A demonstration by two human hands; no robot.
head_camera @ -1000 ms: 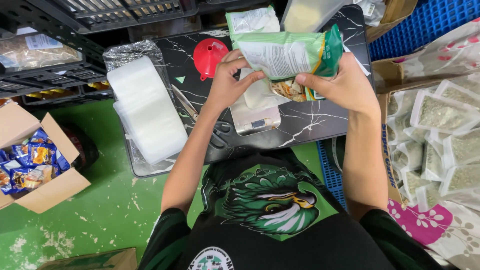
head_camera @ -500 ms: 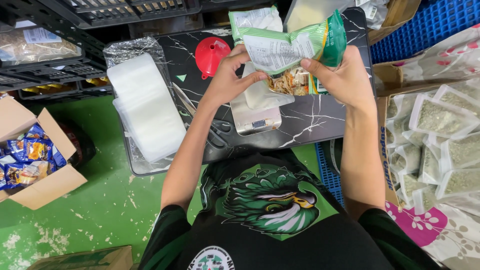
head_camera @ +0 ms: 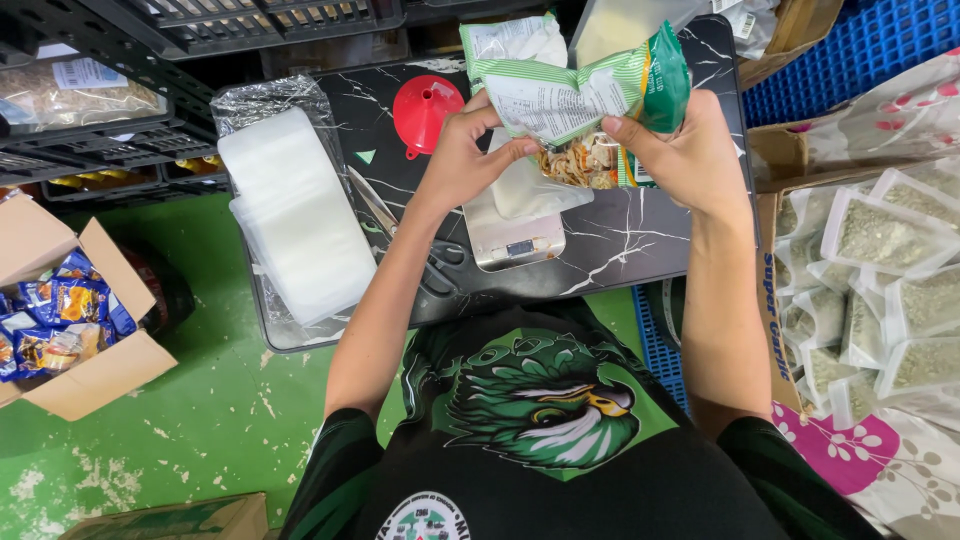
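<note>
Left hand (head_camera: 462,160) & right hand (head_camera: 685,160) both pinch the green snack packet (head_camera: 580,95), tilted mouth-down so the mix drops into a clear pouch (head_camera: 530,190) on the small scale (head_camera: 512,238) (centred on the black marble-look table (head_camera: 640,240)). Funnel (head_camera: 425,110) and scissors (head_camera: 400,230) lie left; bare tabletop sits right of the scale.

Black marbled table (head_camera: 640,240) bears scale (head_camera: 515,240); red funnel (head_camera: 425,108); scissors (head_camera: 405,235); clear bags (head_camera: 300,215).
</note>
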